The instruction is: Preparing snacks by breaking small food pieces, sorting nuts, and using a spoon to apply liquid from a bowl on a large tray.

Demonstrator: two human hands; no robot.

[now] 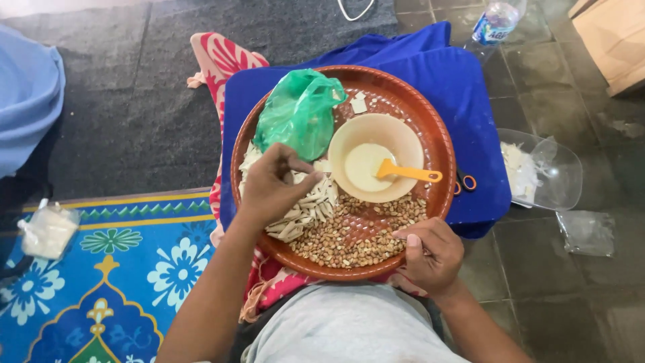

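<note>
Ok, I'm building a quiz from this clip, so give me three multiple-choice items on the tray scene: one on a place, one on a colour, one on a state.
1. Where does the cream bowl stand?
A. on the round brown tray
B. on the patterned rug
C. on the tiled floor

2. What colour is the spoon in the bowl?
A. green
B. orange
C. blue

3. What is the left hand doing?
A. lying flat on the rug
B. holding the spoon
C. pinching at the pale wrapped pieces

Answers:
1 A, the bowl stands inside the tray's rim, beside the nuts.
2 B, its handle shows orange against the cream bowl.
3 C, its fingertips are bunched over the pale pile; the right hand grips the tray's near rim.
</note>
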